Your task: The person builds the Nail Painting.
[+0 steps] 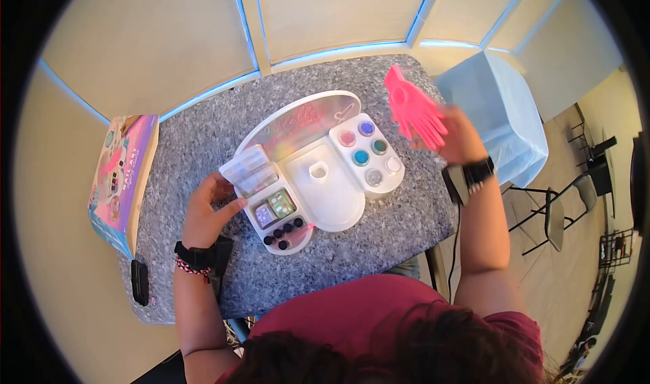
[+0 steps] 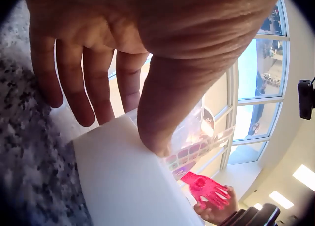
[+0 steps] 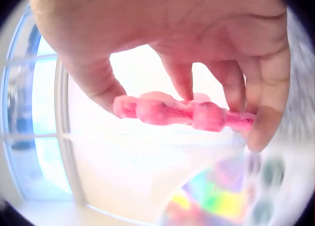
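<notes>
My right hand (image 1: 464, 140) holds a bright pink plastic model hand (image 1: 411, 105) by its fingers, raised over the table's far right. In the right wrist view, the model hand's finger ends (image 3: 170, 111) show edge-on between thumb and fingers. My left hand (image 1: 205, 211) grips the left side of a white nail-art station (image 1: 332, 198), thumb at the wall's edge. Close by, a clear plastic piece (image 1: 249, 171) stands tilted on the station. The station carries glitter pots (image 1: 361, 158), black-capped bottles (image 1: 288, 227) and a compartment of small patterned squares (image 1: 282, 203).
A nail art box (image 1: 122, 181) stands at the table's left edge, with a small black device (image 1: 139, 282) nearer me. Beyond the speckled grey table (image 1: 399, 249), at right, is a surface under a light blue cover (image 1: 501, 113). Folding chairs (image 1: 555, 225) stand farther right.
</notes>
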`<action>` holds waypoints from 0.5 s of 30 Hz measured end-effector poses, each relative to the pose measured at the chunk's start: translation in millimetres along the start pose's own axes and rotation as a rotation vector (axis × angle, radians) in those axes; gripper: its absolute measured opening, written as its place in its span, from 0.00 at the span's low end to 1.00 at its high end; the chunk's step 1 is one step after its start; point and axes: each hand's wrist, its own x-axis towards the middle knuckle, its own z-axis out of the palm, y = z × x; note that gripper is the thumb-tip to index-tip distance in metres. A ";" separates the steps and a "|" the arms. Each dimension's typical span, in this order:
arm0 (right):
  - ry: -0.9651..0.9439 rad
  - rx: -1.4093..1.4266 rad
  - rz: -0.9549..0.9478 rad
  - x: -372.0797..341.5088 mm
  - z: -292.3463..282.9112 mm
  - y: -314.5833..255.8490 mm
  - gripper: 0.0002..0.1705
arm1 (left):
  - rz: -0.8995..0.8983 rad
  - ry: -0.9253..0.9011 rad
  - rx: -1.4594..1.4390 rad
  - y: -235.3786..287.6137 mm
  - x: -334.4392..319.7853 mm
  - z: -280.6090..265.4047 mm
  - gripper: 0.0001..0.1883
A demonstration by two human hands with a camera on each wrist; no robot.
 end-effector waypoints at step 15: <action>0.138 -1.231 -0.568 -50.3 148.0 52.9 0.42 | -0.038 0.042 0.026 24.8 -13.6 11.1 0.22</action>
